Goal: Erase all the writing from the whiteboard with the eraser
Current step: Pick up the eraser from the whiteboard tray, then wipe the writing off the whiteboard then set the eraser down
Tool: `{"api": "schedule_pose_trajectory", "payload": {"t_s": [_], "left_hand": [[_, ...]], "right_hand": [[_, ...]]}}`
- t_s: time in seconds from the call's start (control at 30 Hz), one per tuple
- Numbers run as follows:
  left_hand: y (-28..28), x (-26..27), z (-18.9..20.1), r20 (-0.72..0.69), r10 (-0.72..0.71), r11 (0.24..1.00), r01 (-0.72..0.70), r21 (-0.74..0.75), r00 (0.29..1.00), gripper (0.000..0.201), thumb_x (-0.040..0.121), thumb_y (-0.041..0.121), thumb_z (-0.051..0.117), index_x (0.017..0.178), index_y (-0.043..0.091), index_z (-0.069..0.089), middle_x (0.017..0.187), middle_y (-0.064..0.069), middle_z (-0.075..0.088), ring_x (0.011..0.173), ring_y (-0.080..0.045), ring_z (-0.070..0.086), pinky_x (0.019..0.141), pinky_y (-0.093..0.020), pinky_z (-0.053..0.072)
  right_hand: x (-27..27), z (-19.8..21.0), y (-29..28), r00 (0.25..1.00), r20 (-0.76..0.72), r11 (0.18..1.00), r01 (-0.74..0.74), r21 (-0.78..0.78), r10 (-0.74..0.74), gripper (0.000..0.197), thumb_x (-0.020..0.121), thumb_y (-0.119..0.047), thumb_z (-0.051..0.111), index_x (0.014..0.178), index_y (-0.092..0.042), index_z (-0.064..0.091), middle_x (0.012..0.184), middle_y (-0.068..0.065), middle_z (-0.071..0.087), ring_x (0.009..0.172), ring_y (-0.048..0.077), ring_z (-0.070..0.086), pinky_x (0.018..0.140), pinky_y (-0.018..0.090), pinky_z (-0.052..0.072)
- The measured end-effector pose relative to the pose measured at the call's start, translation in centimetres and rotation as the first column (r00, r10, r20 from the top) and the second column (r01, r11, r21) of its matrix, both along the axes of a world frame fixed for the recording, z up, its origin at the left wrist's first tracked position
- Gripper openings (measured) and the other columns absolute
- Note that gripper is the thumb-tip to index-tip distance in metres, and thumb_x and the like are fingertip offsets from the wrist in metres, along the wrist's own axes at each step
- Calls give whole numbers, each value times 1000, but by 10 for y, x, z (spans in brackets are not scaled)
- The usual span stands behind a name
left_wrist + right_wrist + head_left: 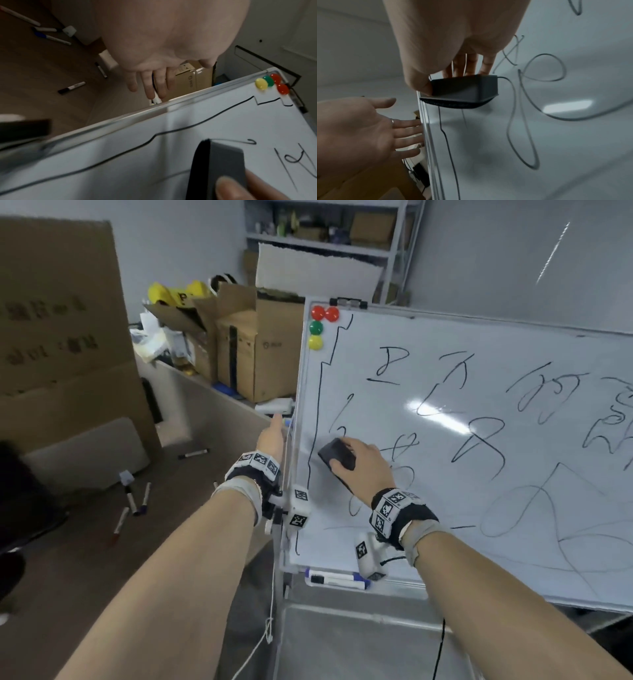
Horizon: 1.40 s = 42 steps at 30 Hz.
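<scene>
Eraser (337, 454): one; dark grey block with a black felt pad, pad against the whiteboard (479, 440), near the board's left edge.
Right hand (368, 465): curled over the eraser's back, thumb on one side, fingers on the other, gripping it.
Left hand (272, 436): fingers straight and slightly spread, holding nothing; just left of the right hand, at the board's left frame. Whether the fingers touch the frame cannot be told.
Writing: black scrawled characters and loops to the right of and above the right hand; one long jagged line runs down the board between the eraser and the left frame. A greyish smudge lies just beside the eraser.
Magnets (320, 326): four, well above the right hand in the top left corner; two red, one green, one yellow.
Tray markers (337, 578): two, white with blue caps, below the right wrist.
Floor markers (132, 508): at least five, well left of the left hand.
Cardboard boxes (260, 354): several, beyond the left hand.
Left wrist view only: a ring-less back of fingers is not judged; it shows the eraser's black pad edge (199, 169) side-on.
Right wrist view only: the left palm (356, 129) facing up-camera, a ring (392, 120) on one finger, and the pad's fuzzy rim (453, 104).
</scene>
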<state>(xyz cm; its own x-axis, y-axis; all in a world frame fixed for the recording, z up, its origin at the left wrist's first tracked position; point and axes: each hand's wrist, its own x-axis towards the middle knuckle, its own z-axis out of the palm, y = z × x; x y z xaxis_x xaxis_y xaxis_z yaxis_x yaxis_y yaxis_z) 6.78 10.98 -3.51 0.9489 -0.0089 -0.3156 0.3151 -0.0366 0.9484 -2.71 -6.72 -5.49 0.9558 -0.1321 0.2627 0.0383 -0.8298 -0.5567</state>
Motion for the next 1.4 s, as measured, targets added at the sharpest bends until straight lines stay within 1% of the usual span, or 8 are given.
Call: {"api": "schedule_pose_trajectory", "payload": {"t_s": [0.07,0.23,0.37,0.5,0.77,0.97,1.13,1.4], "left_hand": [[1,23,15,18,-3,1000,3,-16,1000,65,97,59,43,132,6,57,130,-12,61,121,-30,59,112,-40,41],[-8,58,64,133,-76,996,82,-37,988,52,98,55,42,123,11,51,116,-9,55,111,-28,54,110,-43,40],[-28,75,88,215,-163,986,167,-2,963,73,93,61,36,139,7,51,143,-14,54,128,-34,53,114,-46,38],[-39,97,117,328,-160,987,154,44,931,54,102,45,31,127,3,55,118,-12,55,104,-27,50,93,-33,37],[-52,132,120,449,-146,986,95,135,881,47,107,41,32,110,4,61,106,-11,61,98,-25,55,85,-28,36],[-49,145,109,491,-146,986,87,141,859,56,106,45,32,117,0,63,114,-21,66,104,-31,60,85,-28,37],[-55,146,106,530,-145,982,57,178,836,56,107,46,29,118,3,63,106,-10,62,101,-24,57,86,-27,36],[-54,148,104,545,-169,974,56,218,821,61,107,47,27,120,0,63,111,-14,65,106,-28,59,87,-28,38]], "right_hand": [[19,16,6,999,45,1000,15,-26,-14,52,94,-46,57,141,-27,47,132,-2,60,122,21,46,95,36,45],[51,62,5,960,231,988,147,54,-156,52,91,-51,60,138,-38,40,126,-4,60,120,17,51,92,38,49],[75,114,-2,882,343,945,285,159,-324,41,86,-49,67,119,-44,44,105,-8,54,98,17,60,82,32,50],[103,148,-15,843,394,930,346,121,-365,42,80,-52,70,116,-44,50,102,-7,52,92,20,62,82,34,53],[143,161,-27,777,527,928,368,65,-345,44,79,-48,73,120,-41,57,100,-10,44,99,19,60,82,28,49],[151,153,-29,789,595,957,270,-111,-154,41,77,-38,80,116,-34,66,103,-13,65,105,18,51,83,36,51],[149,139,-35,811,577,971,206,-123,-99,39,82,-39,77,119,-31,68,114,-15,68,101,16,46,85,35,48],[153,141,-34,778,611,961,257,-99,-145,38,82,-42,76,117,-29,71,121,-13,68,101,16,45,86,34,45]]}}
